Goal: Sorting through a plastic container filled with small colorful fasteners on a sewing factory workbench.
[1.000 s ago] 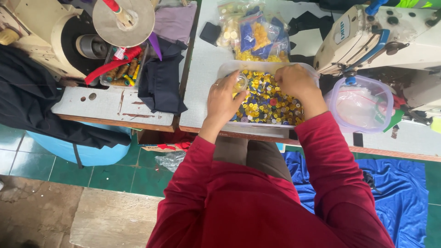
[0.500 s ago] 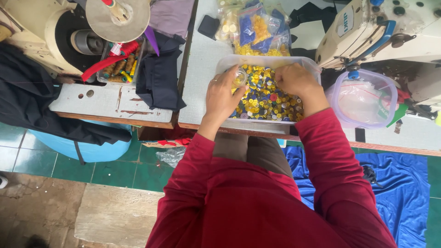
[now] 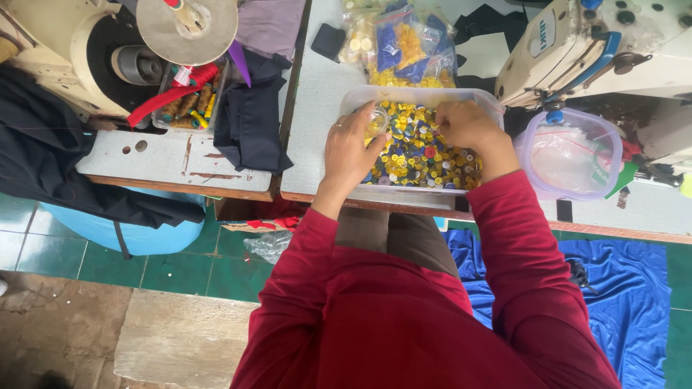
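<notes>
- A sewing workshop with green floor tiles; a pale counter point(image 3: 317, 108) fills the upper middle of the frame, with a sewing machine point(image 3: 598, 50) at upper right
- A clear plastic tub point(image 3: 422, 96) sits at the counter's near edge, centre frame, filled with small buttons point(image 3: 422, 155) — mostly yellow, some blue and red
- The left hand point(image 3: 349, 151) rests on the tub's left side, fingers curled round a small clear cup point(image 3: 376, 121)
- The right hand point(image 3: 465, 126) is down among the buttons, fingers bunched; I cannot tell whether it pinches one
- Buttons look light, hard and slippery — likely best pinched by the rim
- Bags of buttons point(image 3: 400, 43) lie just behind
</notes>
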